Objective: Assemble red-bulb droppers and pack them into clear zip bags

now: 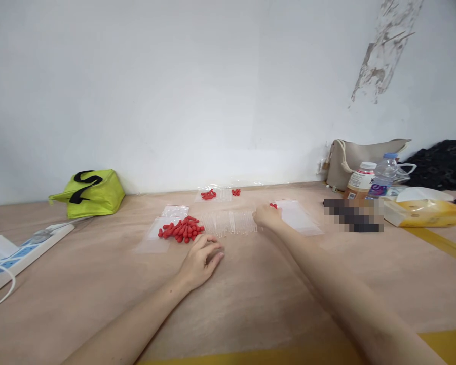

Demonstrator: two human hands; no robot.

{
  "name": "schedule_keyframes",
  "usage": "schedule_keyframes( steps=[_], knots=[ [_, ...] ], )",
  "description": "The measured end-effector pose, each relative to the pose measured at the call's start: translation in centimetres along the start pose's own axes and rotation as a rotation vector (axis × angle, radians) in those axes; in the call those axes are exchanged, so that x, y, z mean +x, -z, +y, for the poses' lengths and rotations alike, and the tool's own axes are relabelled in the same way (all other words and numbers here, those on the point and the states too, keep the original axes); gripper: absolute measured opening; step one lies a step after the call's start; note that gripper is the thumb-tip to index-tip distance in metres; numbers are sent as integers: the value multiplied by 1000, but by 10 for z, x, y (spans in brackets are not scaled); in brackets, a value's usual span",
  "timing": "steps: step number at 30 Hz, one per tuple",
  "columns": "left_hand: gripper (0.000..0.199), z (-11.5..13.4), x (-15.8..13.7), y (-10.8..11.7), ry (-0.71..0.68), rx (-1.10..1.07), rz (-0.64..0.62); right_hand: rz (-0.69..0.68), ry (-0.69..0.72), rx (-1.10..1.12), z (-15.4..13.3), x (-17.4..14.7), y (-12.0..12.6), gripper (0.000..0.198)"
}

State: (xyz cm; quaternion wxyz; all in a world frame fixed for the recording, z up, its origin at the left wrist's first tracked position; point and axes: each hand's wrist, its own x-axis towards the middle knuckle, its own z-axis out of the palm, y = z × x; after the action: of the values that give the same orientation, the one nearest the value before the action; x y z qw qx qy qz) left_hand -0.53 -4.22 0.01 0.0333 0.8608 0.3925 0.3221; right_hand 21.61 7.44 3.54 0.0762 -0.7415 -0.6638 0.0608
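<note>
My left hand (202,261) rests on the table with its fingers loosely bent and apart, holding nothing. Just beyond its fingertips lies a heap of red rubber bulbs (182,230), partly on a clear plastic bag (152,246). A row of thin clear tubes (231,223), which look like glass droppers, is laid side by side between my hands. At the right end of that row is my right hand (268,216), its fingers curled together; whatever they hold is hidden. A few red bulbs (273,206) show just behind it, beside a clear bag (298,218).
By the wall, more red bulbs (209,194) and tubes lie on clear plastic. A yellow-green pouch (95,195) and a power strip (26,253) are at left. Bottles (359,181), a tissue pack (425,210), a beige bag (365,157) and a blurred-out dark object (353,215) stand at right.
</note>
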Motion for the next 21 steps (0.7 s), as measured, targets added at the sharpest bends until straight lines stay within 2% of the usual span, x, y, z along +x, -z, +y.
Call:
schedule_keyframes(
  steps=[3, 5, 6, 8, 9, 10, 12, 15, 18, 21],
  knots=[
    [15, -6, 4, 12, 20, 88, 164, 94, 132, -13, 7, -28, 1, 23],
    [15, -19, 13, 26, 87, 158, 231, 154, 231, -32, 16, -50, -5, 24],
    [16, -28, 18, 35, 140, 195, 253, 223, 372, -57, 22, -60, -9, 22],
    [19, -51, 33, 53, 252, 286, 281, 268, 616, -38, 33, -77, -19, 19],
    [21, -64, 41, 62, 273, 334, 206, 286, 706, 2, 37, -83, -24, 20],
    [22, -77, 50, 69, 277, 375, 73, 295, 767, 59, 40, -87, -28, 21],
    [18, -100, 70, 78, 254, 368, -72, 325, 825, 186, 44, -91, -36, 23],
    [11, -124, 98, 80, 242, 350, -267, 386, 825, 327, 44, -90, -44, 26],
    [3, -137, 115, 73, 278, 335, -440, 437, 805, 388, 43, -89, -49, 28],
    [10, -144, 121, 63, 338, 319, -568, 445, 820, 397, 42, -89, -49, 28]
  ],
)
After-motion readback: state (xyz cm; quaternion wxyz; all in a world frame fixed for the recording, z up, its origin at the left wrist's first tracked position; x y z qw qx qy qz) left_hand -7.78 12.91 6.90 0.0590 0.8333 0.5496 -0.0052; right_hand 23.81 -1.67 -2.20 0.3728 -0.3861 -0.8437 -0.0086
